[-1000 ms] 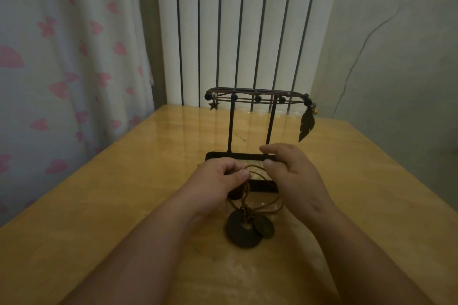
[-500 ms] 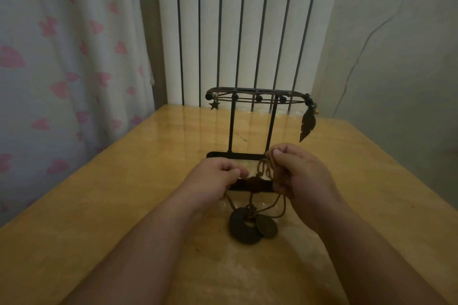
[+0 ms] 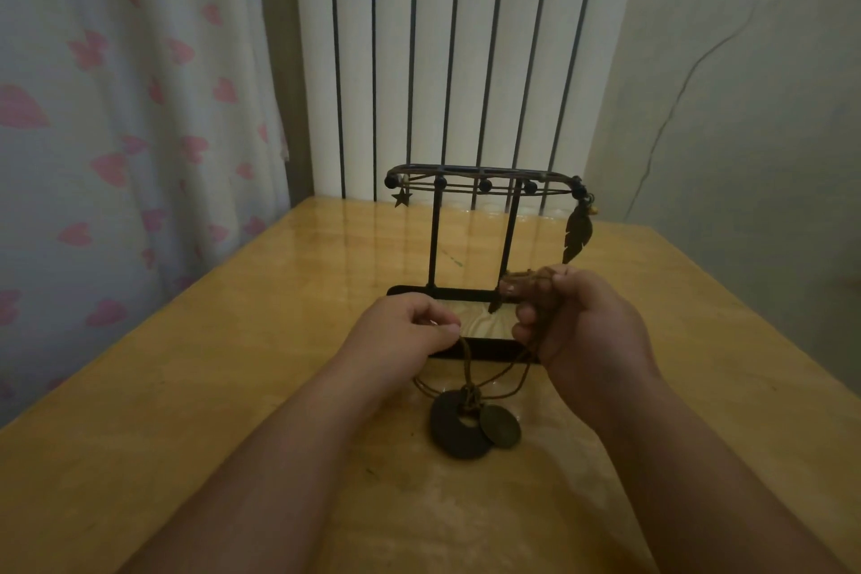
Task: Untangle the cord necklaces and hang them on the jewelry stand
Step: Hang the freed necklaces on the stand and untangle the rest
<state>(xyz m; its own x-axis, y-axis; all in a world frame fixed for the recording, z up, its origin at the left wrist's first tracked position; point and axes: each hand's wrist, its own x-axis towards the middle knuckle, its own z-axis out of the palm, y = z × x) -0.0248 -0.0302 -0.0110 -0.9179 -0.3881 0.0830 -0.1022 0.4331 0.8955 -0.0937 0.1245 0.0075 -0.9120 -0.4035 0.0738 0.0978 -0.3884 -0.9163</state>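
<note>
Both hands grip cord: the right hand (image 3: pixel 587 331) curls its fingers round a gathered bunch of the cords (image 3: pixel 522 281), held up just in front of the stand (image 3: pixel 435 242); the left hand (image 3: pixel 410 331) pinches one strand between thumb and forefinger, lower and nearer the table (image 3: pixel 186 387). Strands run down from both hands to a knot above the pendants (image 3: pixel 445 433), a dark ring and a bronze disc, which lie overlapping on the table just before the stand's base; resting there, their weight is probably off the tangle, so loops can be teased loose. Bulk in one fist and one strand apart in the other looks like a way to draw that strand free. Forearms reach in from the near edge and converge; the right wrist is cocked upward, the left lies flatter, palm down. None of these cords hangs on the rail yet; a star (image 3: pixel 400 198) and a feather (image 3: pixel 577 233) dangle at its ends.
</note>
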